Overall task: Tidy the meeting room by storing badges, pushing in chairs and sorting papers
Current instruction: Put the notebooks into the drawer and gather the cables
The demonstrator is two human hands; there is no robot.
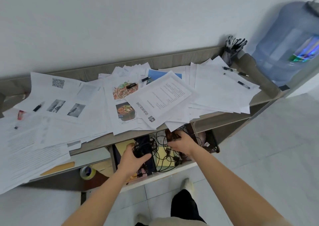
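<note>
Black cords, thin and tangled, probably the badge lanyards, lie in the open drawer with a pale front rim, at 6 o'clock below the grey wood-grain desk. The left hand has its grip curled shut round a thick bunch of the cords at the drawer's 9 o'clock side. The right hand, at 2 o'clock, pinches further strands in a nearly shut grip. Whether a badge card lies among them cannot be told.

**Step in hand (judged):** stowing the badges.

**Doing it well:**
- Gather the stray loops into the left-hand bunch.
- Lay the bunch flat and low in the drawer.
- Keep every strand inside the rim, so that nothing snags when the drawer shuts.

**Orientation:**
- The tangle has no clean axis.
- Its main run stretches between the two hands, roughly from 8 to 2 o'clock.
- Slack loops sag toward 5 o'clock over a yellow pad.

Loose white printed papers are strewn unsorted over the desk at 12 o'clock.
</note>
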